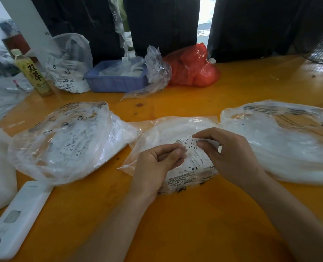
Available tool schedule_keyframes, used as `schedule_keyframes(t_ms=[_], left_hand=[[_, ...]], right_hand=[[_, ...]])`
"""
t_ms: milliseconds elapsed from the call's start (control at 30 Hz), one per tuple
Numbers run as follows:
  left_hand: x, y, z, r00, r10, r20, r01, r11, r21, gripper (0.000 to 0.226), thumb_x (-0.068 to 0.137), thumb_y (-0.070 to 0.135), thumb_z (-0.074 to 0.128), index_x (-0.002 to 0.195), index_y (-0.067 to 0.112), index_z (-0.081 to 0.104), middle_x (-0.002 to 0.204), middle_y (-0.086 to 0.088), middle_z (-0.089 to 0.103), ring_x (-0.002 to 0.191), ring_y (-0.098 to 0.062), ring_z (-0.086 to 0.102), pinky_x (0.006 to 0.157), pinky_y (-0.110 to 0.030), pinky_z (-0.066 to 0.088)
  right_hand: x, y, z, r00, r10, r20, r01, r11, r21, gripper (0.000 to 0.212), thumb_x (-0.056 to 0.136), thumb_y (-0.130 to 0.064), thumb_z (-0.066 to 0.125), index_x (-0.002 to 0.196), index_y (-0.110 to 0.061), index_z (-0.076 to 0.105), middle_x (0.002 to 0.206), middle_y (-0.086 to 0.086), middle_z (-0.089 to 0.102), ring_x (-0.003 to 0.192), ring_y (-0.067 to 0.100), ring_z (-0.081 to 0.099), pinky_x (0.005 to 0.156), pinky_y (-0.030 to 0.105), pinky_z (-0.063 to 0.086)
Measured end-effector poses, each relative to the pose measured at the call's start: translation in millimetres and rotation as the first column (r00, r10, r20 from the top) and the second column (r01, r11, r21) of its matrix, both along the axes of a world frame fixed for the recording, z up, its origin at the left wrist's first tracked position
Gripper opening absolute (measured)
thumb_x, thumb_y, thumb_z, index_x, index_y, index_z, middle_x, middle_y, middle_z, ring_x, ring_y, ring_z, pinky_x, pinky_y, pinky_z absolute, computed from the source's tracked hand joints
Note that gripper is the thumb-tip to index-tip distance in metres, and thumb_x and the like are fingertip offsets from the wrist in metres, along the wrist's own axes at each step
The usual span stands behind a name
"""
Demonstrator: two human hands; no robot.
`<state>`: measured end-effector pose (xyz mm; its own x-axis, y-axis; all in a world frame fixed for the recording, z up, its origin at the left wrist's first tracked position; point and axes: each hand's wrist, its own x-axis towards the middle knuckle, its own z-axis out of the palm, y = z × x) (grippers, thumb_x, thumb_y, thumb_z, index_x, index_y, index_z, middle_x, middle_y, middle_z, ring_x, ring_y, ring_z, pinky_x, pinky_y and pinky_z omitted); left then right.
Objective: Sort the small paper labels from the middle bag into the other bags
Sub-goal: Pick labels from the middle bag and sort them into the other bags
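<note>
Left hand (157,163): fingers curled, pinching small white paper labels (190,146).
Right hand (230,154): pinching the same labels.
Middle clear plastic bag (175,129): beneath both hands, on orange table (194,224).

The left hand (158,163) and right hand (230,154) cover much of the middle bag (175,129), so most labels (192,159) under the fingers are hidden, and the small print on the visible ones is too fine to read beyond a size letter or two. The right bag (289,140) runs off the right edge, its contents a white blur. At lower left a white device (17,220) is cut by the edge, and the fan (319,46) at upper right is smeared and half out of view.
</note>
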<state>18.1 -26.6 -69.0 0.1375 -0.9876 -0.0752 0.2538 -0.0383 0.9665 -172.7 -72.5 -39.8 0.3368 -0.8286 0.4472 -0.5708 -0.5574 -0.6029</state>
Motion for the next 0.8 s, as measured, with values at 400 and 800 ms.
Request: schedule_keyframes(t_ms=[400, 800], left_hand=[[0, 1, 2, 0.998, -0.027, 0.055, 0.028, 1.000, -0.007, 0.031, 0.080, 0.031, 0.080, 0.107, 0.016, 0.081, 0.103, -0.007, 0.083, 0.097, -0.024, 0.080, 0.081, -0.027, 0.064], [-1, 4, 1, 0.975, -0.007, 0.221, 0.009, 1.000, -0.010, 0.014, 0.093, 0.023, 0.079, 0.107, 0.025, 0.082, 0.090, -0.003, 0.083, 0.083, -0.020, 0.081, 0.067, -0.025, 0.064]], right_hand=[[0, 0, 0, 1.000, -0.005, 0.000, 0.005, 0.998, -0.061, 0.017, 0.096, -0.011, 0.067, 0.111, -0.015, 0.076, 0.102, -0.004, 0.074, 0.092, 0.011, 0.067, 0.079, 0.009, 0.047], [2, -2, -10, 0.991, 0.125, -0.049, -0.120, 0.990, 0.079, 0.034, 0.099, -0.023, 0.064, 0.131, -0.033, 0.066, 0.103, -0.015, 0.064, 0.086, -0.004, 0.061, 0.071, 0.011, 0.046]])
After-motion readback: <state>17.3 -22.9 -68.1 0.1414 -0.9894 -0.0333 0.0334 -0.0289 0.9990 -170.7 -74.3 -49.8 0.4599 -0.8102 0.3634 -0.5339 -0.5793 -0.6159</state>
